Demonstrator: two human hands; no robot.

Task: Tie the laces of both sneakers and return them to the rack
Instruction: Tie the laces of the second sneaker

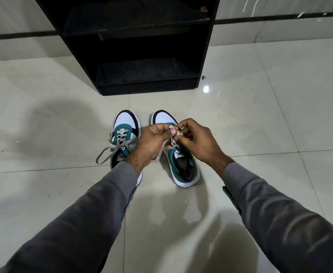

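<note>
Grey sleeves (pixel 280 219) of mine reach forward from the bottom edge, and both hands meet over the right sneaker (pixel 178 154). My left hand (pixel 152 140) and right hand (pixel 197 138) are closed narrowly, each pinching part of that sneaker's beige lace (pixel 174 141) just above its tongue. I see the left sneaker (pixel 125 133) just beside the right sneaker, its own laces (pixel 110 148) loose and trailing onto the floor (pixel 43 194) away from the right sneaker. Both sneakers stand on the pale tiled floor, toes pointing at the black rack (pixel 142 56), which stands beyond the right sneaker, near it but apart.
</note>
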